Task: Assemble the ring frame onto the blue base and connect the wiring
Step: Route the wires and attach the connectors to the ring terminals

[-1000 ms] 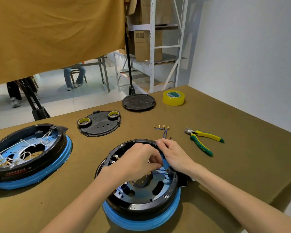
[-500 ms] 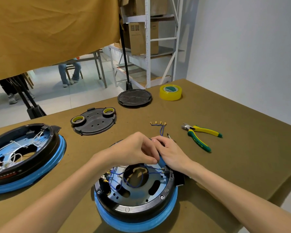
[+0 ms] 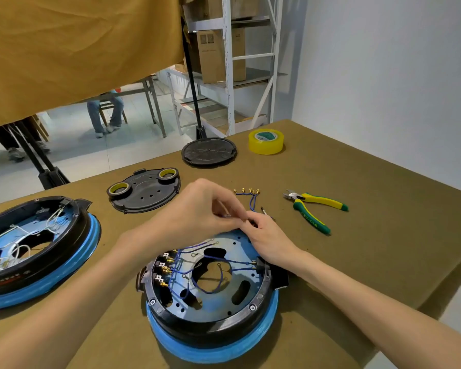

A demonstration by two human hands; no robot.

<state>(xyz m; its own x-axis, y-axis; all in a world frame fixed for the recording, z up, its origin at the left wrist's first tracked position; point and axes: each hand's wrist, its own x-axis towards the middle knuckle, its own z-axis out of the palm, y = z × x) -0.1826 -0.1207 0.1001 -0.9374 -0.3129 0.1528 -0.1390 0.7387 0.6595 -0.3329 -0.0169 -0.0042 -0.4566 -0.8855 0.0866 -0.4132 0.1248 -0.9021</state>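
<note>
Small assembly workshop: my cloth-covered bench (image 3: 357,262) holds pliers (image 3: 313,209), a yellow tape roll (image 3: 266,141), black cover plates (image 3: 144,191), a second wired unit (image 3: 35,251); metal shelving (image 3: 232,62) with cardboard boxes (image 3: 210,54) stands behind.

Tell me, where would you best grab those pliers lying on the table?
Probably by the yellow-and-green handles, coming down from above. The pliers lie flat on the table with the metal jaws pointing left toward the loose wires, so the handles splay out to the right with free space around them. The right hand is nearer.
</note>
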